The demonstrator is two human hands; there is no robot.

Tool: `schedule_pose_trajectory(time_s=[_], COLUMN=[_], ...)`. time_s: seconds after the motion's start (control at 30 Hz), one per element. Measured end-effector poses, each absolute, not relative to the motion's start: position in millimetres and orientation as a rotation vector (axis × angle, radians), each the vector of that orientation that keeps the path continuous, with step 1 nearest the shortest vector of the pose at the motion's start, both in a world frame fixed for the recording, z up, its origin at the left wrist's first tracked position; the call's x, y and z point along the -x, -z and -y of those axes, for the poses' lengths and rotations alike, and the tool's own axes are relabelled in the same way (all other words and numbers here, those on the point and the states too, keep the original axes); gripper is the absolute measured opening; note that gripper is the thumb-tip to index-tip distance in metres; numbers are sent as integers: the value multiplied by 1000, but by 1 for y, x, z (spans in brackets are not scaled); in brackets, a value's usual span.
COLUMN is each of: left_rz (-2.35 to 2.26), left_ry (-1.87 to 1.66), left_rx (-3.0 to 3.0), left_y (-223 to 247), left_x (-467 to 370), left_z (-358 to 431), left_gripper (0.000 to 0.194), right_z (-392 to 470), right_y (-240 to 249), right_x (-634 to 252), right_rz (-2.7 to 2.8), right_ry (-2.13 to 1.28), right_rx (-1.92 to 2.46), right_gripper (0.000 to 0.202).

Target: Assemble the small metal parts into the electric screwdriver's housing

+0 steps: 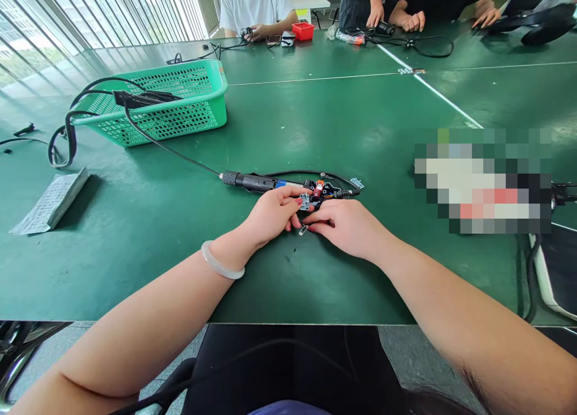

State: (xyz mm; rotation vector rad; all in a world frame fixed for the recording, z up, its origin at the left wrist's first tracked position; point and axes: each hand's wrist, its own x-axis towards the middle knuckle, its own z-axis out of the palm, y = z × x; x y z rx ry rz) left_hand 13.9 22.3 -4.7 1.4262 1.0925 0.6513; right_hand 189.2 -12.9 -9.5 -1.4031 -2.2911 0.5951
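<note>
A black cylindrical tool point(252, 181) with a cable lies on the green table, its right end beside a cluster of small dark parts with a red and orange piece point(318, 189). My left hand point(276, 211) pinches a small grey patterned metal piece point(305, 202) at the near side of that cluster. To its right, my right hand point(345, 224) has its fingers closed on a small shiny metal piece point(303, 229) just above the table. Another small grey piece point(356, 182) lies beyond the cluster, by a looped black cable.
A green basket point(175, 122) with black cables stands at the back left. A folded paper packet point(51, 203) lies left on the table point(148, 271). A blurred-out area covers the right. People sit across, near a red box point(303, 30).
</note>
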Motion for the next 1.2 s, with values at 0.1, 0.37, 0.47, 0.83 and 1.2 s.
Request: schedule_pose_trajectory(time_s=[0.1, 0.37, 0.47, 0.83, 1.2], left_rz=[-1097, -1111, -1114, -1110, -1105], left_ry=[-645, -629, -624, -622, -572], left_rx=[-1423, -1413, -1410, -1431, -1461], left_y=[2, -3, -3, -2, -5], left_x=[-14, -15, -15, -15, -16], left_z=[-21, -19, -19, -19, -17], left_gripper=[30, 30, 31, 31, 32], right_z=[11, 11, 11, 13, 12], right_y=[10, 9, 9, 5, 7], right_x=[-195, -194, -191, -194, -195], right_rz=[2261, 2273, 2301, 2241, 2189], right_ry=[-593, -552, -534, -525, -516], right_rx=[1408, 1477, 1484, 1376, 1311], right_gripper=[19, 14, 14, 20, 18])
